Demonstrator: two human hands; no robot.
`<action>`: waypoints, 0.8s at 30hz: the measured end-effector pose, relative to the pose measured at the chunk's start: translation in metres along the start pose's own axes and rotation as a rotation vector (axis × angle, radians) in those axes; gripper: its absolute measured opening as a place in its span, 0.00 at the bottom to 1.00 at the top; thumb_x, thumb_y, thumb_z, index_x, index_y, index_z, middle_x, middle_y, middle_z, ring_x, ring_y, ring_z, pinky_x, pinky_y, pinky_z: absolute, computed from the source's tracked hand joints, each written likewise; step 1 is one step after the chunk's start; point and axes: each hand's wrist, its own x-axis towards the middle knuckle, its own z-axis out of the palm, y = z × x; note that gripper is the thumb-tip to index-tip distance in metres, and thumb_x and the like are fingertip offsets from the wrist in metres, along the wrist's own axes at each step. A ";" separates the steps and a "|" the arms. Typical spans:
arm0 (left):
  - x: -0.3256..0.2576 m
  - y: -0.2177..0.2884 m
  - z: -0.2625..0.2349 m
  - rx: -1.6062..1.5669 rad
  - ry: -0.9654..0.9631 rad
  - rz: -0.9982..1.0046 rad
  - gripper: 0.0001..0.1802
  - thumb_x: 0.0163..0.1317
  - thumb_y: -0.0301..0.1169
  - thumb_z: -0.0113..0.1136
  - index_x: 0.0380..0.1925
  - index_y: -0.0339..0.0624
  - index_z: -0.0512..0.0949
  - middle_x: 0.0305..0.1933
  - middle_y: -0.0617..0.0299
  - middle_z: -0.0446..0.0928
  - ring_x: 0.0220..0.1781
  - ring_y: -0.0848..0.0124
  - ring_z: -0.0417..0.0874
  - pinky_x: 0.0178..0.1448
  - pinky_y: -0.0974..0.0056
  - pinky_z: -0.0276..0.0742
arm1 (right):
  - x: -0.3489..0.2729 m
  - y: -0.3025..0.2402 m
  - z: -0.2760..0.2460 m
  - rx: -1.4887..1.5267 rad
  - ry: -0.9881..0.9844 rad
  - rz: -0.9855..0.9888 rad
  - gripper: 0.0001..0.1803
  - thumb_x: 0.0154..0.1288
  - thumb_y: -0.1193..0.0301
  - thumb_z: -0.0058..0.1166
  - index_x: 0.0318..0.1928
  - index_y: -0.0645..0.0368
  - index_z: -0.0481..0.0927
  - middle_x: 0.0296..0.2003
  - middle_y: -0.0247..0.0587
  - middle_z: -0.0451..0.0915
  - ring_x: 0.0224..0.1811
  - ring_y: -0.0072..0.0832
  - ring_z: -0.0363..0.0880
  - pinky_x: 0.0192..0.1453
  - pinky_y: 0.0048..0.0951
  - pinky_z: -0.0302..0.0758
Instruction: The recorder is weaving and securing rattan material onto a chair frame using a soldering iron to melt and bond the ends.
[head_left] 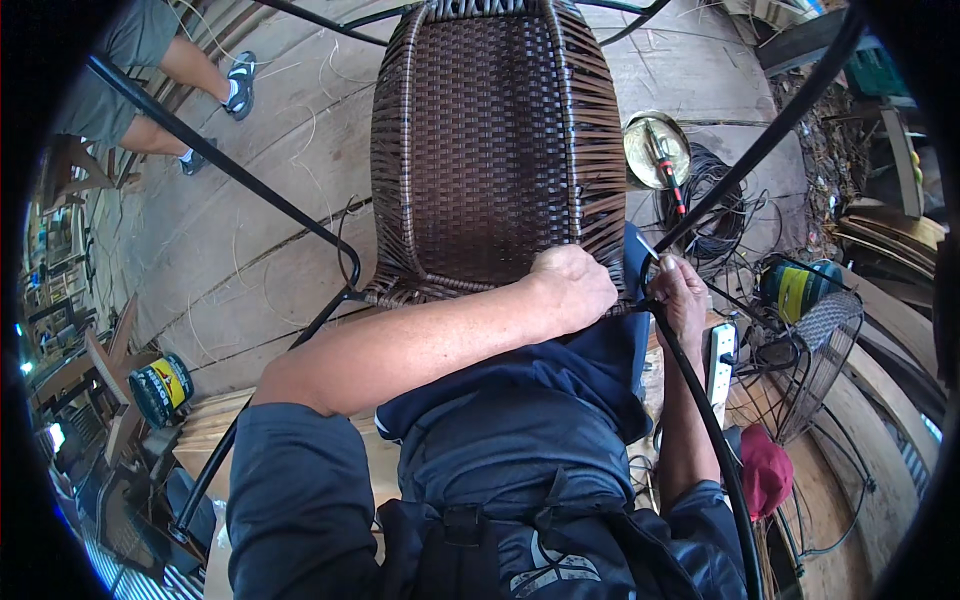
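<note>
**Weaver works the near edge of a wicker chair seat**

A seated person's left hand [572, 288], fingers curled into a loose fist, presses down on the near right corner of a dark brown woven chair panel [490, 140] at the centre of the frame. Just to its right, the right hand [682, 298] pinches a thin pale strip end [648, 247] where it meets the black metal frame tube [700, 400], which runs down along the forearm towards the lower right. The panel fills the upper centre, its far end towards the top of the frame, its near edge resting at the worker's lap. The weave looks nearly complete; the step in hand appears to be tucking or tightening a strand at the rim. The next move would likely call for a firm pull on the strand while the left hand keeps the weave from lifting.

To the right lie a round metal dish [655, 150] with a red-handled tool [668, 175], a coil of dark strands [715, 205] and a wire fan guard [815, 350]. A yellow-and-black can [162, 387] stands at the lower left; another person's legs [190, 90] show at the upper left.
</note>
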 end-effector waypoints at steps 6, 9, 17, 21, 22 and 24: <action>-0.009 0.001 0.004 -0.149 0.031 -0.092 0.17 0.61 0.39 0.51 0.24 0.41 0.84 0.29 0.53 0.82 0.35 0.58 0.85 0.41 0.54 0.79 | -0.001 -0.008 0.002 -0.219 -0.053 0.031 0.12 0.67 0.66 0.55 0.37 0.63 0.81 0.19 0.27 0.70 0.20 0.14 0.62 0.27 0.18 0.59; -0.012 -0.002 0.021 -0.260 0.101 -0.146 0.19 0.64 0.41 0.50 0.27 0.40 0.83 0.29 0.52 0.82 0.36 0.56 0.84 0.42 0.53 0.78 | -0.001 -0.022 0.004 -0.344 -0.114 0.044 0.11 0.65 0.66 0.56 0.34 0.64 0.82 0.20 0.27 0.73 0.22 0.14 0.65 0.28 0.20 0.62; -0.027 0.016 0.029 -0.217 0.181 -0.238 0.18 0.65 0.42 0.49 0.30 0.40 0.82 0.31 0.50 0.81 0.35 0.57 0.84 0.38 0.54 0.80 | 0.021 -0.067 0.011 -1.042 -0.473 0.172 0.12 0.57 0.67 0.58 0.29 0.66 0.82 0.22 0.32 0.78 0.26 0.19 0.74 0.33 0.24 0.72; -0.029 0.020 0.040 -0.202 0.250 -0.281 0.18 0.66 0.42 0.49 0.33 0.41 0.82 0.33 0.50 0.81 0.35 0.55 0.84 0.38 0.53 0.80 | 0.030 -0.072 0.012 -1.080 -0.538 0.217 0.13 0.57 0.65 0.58 0.27 0.65 0.82 0.20 0.34 0.78 0.25 0.20 0.75 0.32 0.25 0.72; -0.030 0.021 0.043 -0.191 0.262 -0.290 0.18 0.66 0.43 0.49 0.34 0.41 0.81 0.33 0.50 0.80 0.35 0.55 0.84 0.38 0.53 0.80 | 0.030 -0.073 0.012 -1.081 -0.548 0.245 0.14 0.57 0.65 0.58 0.26 0.65 0.82 0.20 0.34 0.78 0.25 0.21 0.76 0.32 0.25 0.72; -0.030 0.022 0.047 -0.190 0.280 -0.300 0.18 0.66 0.43 0.49 0.34 0.41 0.81 0.33 0.49 0.80 0.34 0.55 0.84 0.38 0.53 0.80 | 0.033 -0.068 0.006 -1.017 -0.553 0.270 0.14 0.57 0.64 0.58 0.26 0.65 0.82 0.20 0.34 0.78 0.25 0.21 0.76 0.32 0.24 0.72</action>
